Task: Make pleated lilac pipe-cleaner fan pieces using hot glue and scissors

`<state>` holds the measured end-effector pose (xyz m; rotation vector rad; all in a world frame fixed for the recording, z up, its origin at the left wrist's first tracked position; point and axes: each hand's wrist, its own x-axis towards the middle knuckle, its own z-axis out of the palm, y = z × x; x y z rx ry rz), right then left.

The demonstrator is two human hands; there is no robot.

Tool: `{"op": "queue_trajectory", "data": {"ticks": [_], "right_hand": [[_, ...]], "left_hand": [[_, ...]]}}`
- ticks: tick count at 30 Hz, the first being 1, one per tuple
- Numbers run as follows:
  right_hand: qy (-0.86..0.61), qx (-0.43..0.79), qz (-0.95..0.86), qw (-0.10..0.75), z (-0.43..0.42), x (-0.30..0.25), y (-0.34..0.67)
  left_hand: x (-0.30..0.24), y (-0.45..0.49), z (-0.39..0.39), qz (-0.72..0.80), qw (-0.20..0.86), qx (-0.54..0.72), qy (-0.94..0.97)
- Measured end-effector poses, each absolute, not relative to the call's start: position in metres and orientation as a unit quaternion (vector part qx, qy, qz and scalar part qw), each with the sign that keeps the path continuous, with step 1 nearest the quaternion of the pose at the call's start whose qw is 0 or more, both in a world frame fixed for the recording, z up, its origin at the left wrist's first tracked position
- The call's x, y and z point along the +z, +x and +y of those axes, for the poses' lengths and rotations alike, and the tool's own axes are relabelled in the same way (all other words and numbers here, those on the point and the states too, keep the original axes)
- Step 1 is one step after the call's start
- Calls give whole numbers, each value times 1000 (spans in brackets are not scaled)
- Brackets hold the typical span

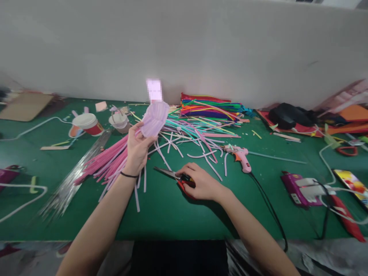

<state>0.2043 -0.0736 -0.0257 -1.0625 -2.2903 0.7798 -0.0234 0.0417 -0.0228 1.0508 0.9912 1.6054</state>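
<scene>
Raised above the table, my left hand [137, 147] pinches a pale lilac piece made of fuzzy pipe cleaners [155, 119], laid side by side into a rounded, petal-like shape. My right hand [198, 182] rests low over the table, its fingers wrapped around the red and black handles of a pair of scissors [166, 172]. The blades point left and lie close to the green tabletop. Beneath my left wrist spreads a bundle of pink pipe cleaners [109, 161], and loose lilac ones [211, 166] are scattered beyond the scissors.
Multicoloured pipe cleaners [212, 109] are heaped by the wall. A pink glue gun [240, 156] lies to the right, its black cord [268, 209] running over the front edge. Left stand a lidded paper cup [91, 125] and clear-wrapped strips [76, 180]. A purple power strip [297, 189] sits right.
</scene>
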Motion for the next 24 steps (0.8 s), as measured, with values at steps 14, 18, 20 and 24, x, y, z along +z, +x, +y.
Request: {"op": "queue_trajectory", "data": {"ticks": [14,18,20,24], "right_hand": [[-458,567,-464,504,-49,-36,209],[-407,673,-309,536,-46,-29,214],[-406,679,-293,537,-46,-27,216],[-424,627,-302,580,-48,-26,213]], "left_hand": [[-1,-31,22,305,717,412,472],[-5,-27,22,325,737,334,490],[-5,-25,21,331,739,320,492],[-3,-22,22,351,725,359,471]]}}
